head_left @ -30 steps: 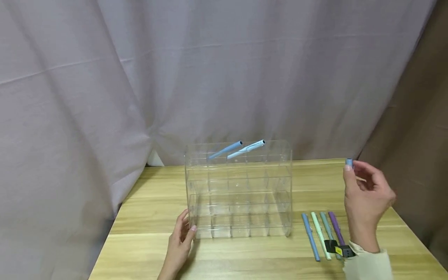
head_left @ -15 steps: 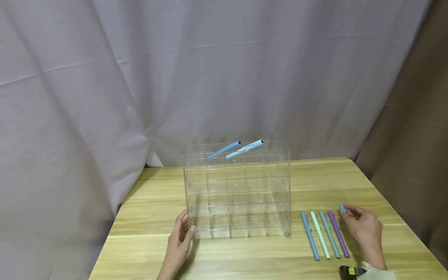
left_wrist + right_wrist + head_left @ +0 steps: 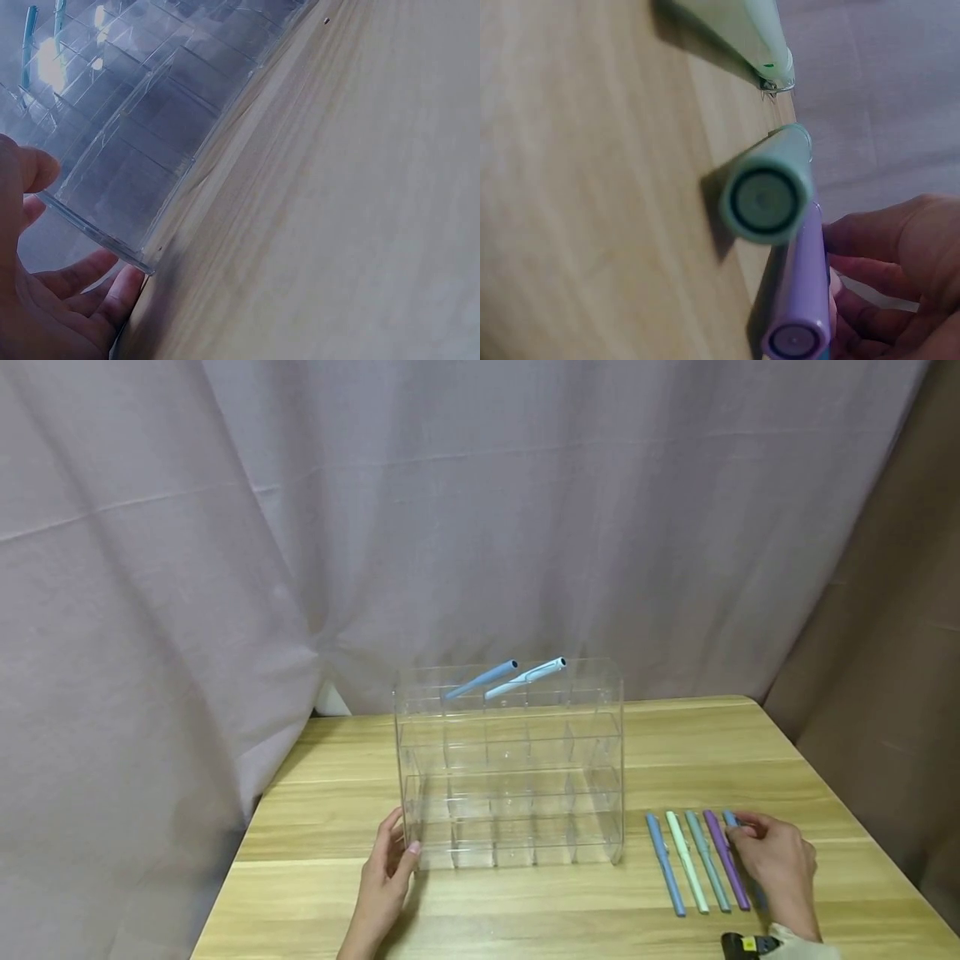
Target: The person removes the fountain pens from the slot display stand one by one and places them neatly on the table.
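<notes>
At the near edge, a cream sleeve (image 3: 806, 948) and a black device (image 3: 741, 945) sit at the wrist of a person's right hand (image 3: 780, 862), its fingers bent and drawn together to pinch the far end of a blue pen (image 3: 731, 817) lying on a wooden table (image 3: 570, 922). Most of that pen is hidden under the hand. Just to the hand's left lie, in order outward, a purple pen (image 3: 725, 858), a teal pen (image 3: 707, 862), a mint pen (image 3: 687, 862) and a second blue pen (image 3: 665, 865), side by side and apart. Across the table, the left hand (image 3: 381, 881) grips the lower corner of a clear rack (image 3: 510, 835), thumb at the front edge, fingers around the side. The rack stands between the hands; above and beyond them, a third blue pen (image 3: 483, 678) and a pale pen (image 3: 527, 677) slant in its top tier. Behind everything hangs a grey curtain (image 3: 480, 527).
</notes>
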A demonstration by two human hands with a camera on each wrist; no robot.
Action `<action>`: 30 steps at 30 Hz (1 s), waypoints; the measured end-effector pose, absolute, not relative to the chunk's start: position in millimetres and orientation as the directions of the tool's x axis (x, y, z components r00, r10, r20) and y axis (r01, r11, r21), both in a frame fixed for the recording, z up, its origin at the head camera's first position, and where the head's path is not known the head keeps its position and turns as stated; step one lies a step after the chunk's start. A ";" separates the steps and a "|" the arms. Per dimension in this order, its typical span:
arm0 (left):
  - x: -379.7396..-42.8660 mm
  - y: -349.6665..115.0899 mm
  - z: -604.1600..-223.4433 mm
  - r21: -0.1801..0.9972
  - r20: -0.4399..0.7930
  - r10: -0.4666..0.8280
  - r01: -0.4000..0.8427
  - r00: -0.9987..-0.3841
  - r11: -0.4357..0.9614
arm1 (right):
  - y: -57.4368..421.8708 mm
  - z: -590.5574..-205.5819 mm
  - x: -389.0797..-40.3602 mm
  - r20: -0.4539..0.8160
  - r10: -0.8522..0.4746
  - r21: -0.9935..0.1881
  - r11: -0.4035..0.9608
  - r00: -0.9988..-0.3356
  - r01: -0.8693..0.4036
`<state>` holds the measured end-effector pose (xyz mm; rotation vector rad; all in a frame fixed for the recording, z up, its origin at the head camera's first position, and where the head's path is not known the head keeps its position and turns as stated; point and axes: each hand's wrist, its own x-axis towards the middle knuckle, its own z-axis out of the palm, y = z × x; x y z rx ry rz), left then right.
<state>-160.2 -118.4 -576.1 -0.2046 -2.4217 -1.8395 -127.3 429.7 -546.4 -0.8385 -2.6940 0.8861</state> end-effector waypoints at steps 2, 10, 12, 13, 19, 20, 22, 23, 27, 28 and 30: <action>-160.9 -118.1 -576.0 0.951 0.156 0.052 0.164 -0.986 0.261 | 430.0 -546.9 -128.3 0.002 0.570 -0.599 0.659 -0.822 0.455; -161.3 -117.7 -576.7 0.951 0.161 0.049 0.168 -0.986 0.260 | 422.6 -539.9 -128.0 0.029 0.606 -0.638 0.623 -0.795 0.452; -161.0 -117.7 -577.0 0.950 0.161 0.048 0.168 -0.986 0.262 | 414.9 -532.1 -128.2 0.069 0.636 -0.671 0.600 -0.769 0.436; -160.9 -117.6 -577.2 0.950 0.160 0.048 0.167 -0.986 0.262 | 410.2 -527.1 -128.6 0.099 0.652 -0.690 0.590 -0.752 0.420; -160.1 -118.0 -577.9 0.949 0.161 0.037 0.165 -0.986 0.268 | 367.9 -472.5 -133.2 0.254 0.703 -0.823 0.518 -0.665 0.234; -160.1 -118.2 -577.9 0.949 0.162 0.036 0.166 -0.986 0.268 | 359.6 -461.1 -134.4 0.279 0.703 -0.839 0.510 -0.654 0.190; -160.4 -118.6 -577.8 0.949 0.164 0.039 0.169 -0.986 0.266 | 343.4 -438.3 -137.7 0.333 0.700 -0.863 0.497 -0.632 0.095; -160.6 -118.7 -577.7 0.949 0.165 0.040 0.170 -0.985 0.266 | 335.6 -428.0 -139.7 0.370 0.690 -0.867 0.497 -0.621 0.036; -161.1 -118.7 -577.9 0.949 0.168 0.047 0.175 -0.985 0.264 | 303.9 -392.7 -150.2 0.514 0.613 -0.836 0.515 -0.600 -0.189; -161.2 -118.7 -578.0 0.948 0.168 0.048 0.175 -0.985 0.265 | 296.2 -385.6 -153.2 0.536 0.584 -0.825 0.516 -0.609 -0.232; -161.3 -118.5 -578.4 0.948 0.167 0.049 0.174 -0.985 0.266 | 281.0 -374.0 -160.0 0.564 0.519 -0.806 0.513 -0.642 -0.294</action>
